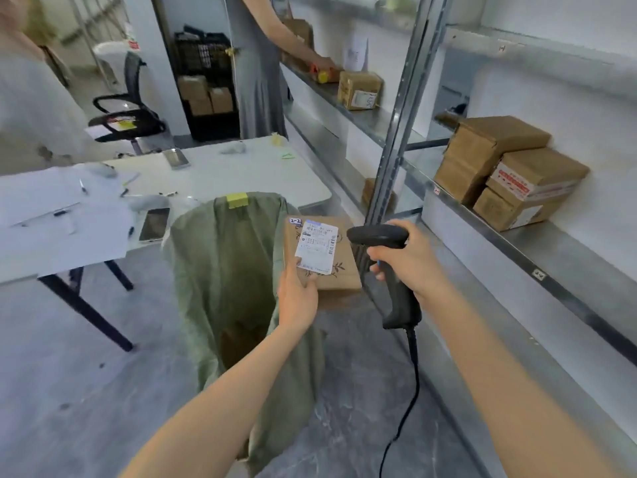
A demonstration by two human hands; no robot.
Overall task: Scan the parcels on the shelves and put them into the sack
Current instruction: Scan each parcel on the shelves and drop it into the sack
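the left hand (297,298) grips a brown parcel (320,260) label-up just beside the green sack's (220,270) open mouth while the right hand (406,260) is wrapped round the scanner (382,250), seemingly mid-scan, so next the parcel should drop leftward into the sack.

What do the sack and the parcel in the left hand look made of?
The sack: probably woven fabric or plastic weave, dull green, limp with soft folds. The parcel: likely cardboard, matte brown, flat faces and straight edges; its white label looks like paper.
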